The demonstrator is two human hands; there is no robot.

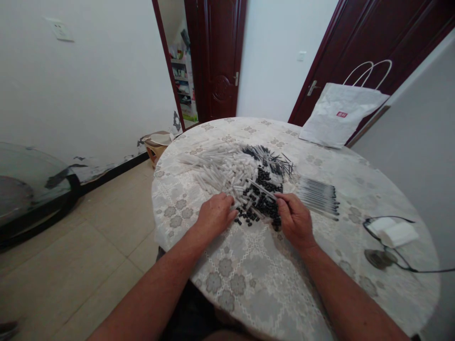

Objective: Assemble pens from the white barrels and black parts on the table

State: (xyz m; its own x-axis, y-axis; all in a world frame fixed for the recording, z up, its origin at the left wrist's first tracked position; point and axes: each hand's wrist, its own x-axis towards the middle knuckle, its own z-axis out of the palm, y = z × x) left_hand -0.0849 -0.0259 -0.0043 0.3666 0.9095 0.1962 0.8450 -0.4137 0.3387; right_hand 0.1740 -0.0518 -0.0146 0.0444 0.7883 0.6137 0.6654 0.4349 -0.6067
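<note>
- Centrally, one slim pale tube (262, 188), pinched between thumb and fingers of the right hand (295, 219), lying slantwise above the small black pieces (265, 206).
- Left hand (215, 214): fingers curled, at the near edge of the pile of white tubes (216, 166); cannot tell whether it grips anything.
- Thin dark rods (265, 155): loose, beyond the black pieces.
- Row of dark-tipped sticks (318, 195): side by side, right of the right hand.
- Eyeglasses (400, 254): farther right, on the patterned tablecloth (263, 279).
</note>
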